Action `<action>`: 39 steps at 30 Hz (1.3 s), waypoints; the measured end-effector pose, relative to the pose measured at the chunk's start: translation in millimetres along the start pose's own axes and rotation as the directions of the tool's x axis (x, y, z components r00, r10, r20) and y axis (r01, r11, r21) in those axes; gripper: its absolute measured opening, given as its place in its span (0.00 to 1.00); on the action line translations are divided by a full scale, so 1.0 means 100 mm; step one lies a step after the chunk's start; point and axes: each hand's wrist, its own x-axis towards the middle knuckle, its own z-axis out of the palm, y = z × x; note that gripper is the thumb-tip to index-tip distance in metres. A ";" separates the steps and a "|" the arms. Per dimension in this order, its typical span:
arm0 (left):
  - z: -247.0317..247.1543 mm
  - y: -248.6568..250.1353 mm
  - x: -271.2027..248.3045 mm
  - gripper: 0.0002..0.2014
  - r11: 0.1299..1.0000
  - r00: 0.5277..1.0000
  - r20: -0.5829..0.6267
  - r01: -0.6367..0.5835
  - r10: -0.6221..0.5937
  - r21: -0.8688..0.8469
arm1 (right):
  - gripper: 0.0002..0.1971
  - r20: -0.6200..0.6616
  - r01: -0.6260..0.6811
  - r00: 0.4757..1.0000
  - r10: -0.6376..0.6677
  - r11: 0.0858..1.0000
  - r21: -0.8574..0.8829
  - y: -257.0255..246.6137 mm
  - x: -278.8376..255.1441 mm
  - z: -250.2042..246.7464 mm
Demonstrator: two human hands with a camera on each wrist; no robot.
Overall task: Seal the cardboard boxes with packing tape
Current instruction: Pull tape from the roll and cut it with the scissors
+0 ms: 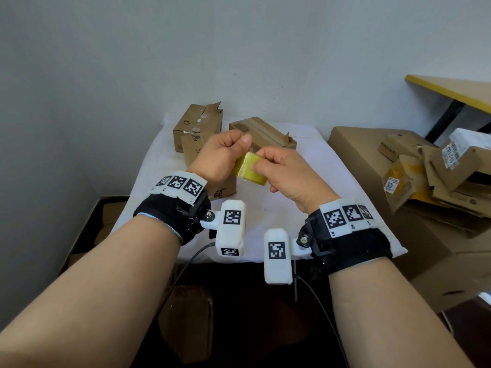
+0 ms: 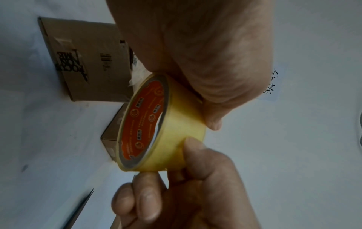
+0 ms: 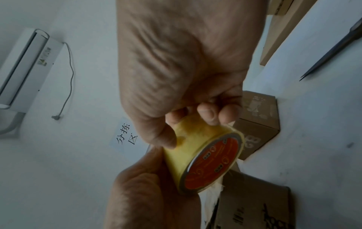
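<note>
A: Both hands raised above the worktop (image 1: 313, 166), sharing one tape roll (image 1: 248, 170). Left hand (image 1: 220, 158) curled round the roll from the 9 o'clock side, thumb up at 12. Right hand (image 1: 289, 172) closed on it from 3 o'clock, thumb and fingertips pressed on the yellow outer band.

B: Any loose end lifted yet?

A: Cannot tell. In the left wrist view, only smooth yellow tape (image 2: 176, 124) under the thumb of the right hand; in the right wrist view, a glossy wrinkled patch near the fingertips (image 3: 210, 115), perhaps a started edge, perhaps only glare.

B: Position of the boxes?

A: Still on the worktop beyond the hands: torn box (image 1: 198, 128) at 11 o'clock, flat box (image 1: 261, 132) at 12 to 1, front box (image 1: 195, 148) partly hidden behind the left wrist. Flaps ragged, none under fresh tape so far as visible.

B: Likely failures from here?

A: Probably three. Nail slipping across the band without catching the seam, hence a narrow sliver torn off instead of the full width. End peeled too fast with the roll loosely gripped, hence tape folding back and sticking to itself or to the fingers. Roll dropped during the peel, given no finger visibly through the core (image 2: 145, 120).

B: And at the boxes?

A: Torn flaps springing up under the strip, leaving a gap.
</note>
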 end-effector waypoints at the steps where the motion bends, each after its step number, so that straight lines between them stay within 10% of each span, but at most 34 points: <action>1: 0.00 -0.01 0.00 0.16 1.000 1.000 0.005 -0.003 0.003 -0.002 | 0.07 -0.006 0.015 1.000 -0.015 1.000 -0.022 0.00 0.01 0.01; 35: 0.05 0.03 0.00 0.16 0.971 0.989 -0.062 0.117 -0.133 -0.210 | 0.08 0.163 -0.108 0.983 0.085 0.984 0.142 0.04 -0.04 -0.24; 39: 0.07 -0.01 0.03 0.06 0.985 0.986 -0.136 0.075 -0.097 -0.158 | 0.06 0.032 -0.083 0.996 0.080 0.993 0.086 0.07 -0.03 -0.24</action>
